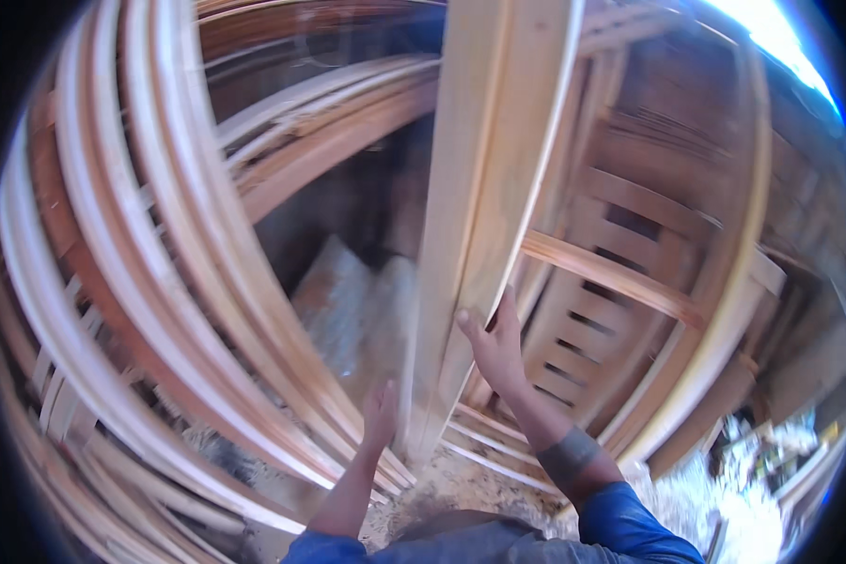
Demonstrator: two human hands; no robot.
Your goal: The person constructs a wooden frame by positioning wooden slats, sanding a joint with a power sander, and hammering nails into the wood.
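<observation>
A long pale wooden plank (509, 122) stands steeply upright in front of me, with a lengthwise line down its face. My right hand (496, 348) grips its right edge, the thumb lying on the face and the other fingers mostly hidden behind. Lower down, my left hand (381, 412) is close beside the plank's left edge. That hand is blurred, so I cannot make out whether it touches the wood or how its fingers are set.
Several long boards (174, 216) lean on the left. To the right stands a wooden frame (611, 273) with a slatted panel, beside a curving pale rail (752, 169). Wood shavings (432, 498) cover the ground near my body. Greyish slabs (334, 301) sit behind the plank.
</observation>
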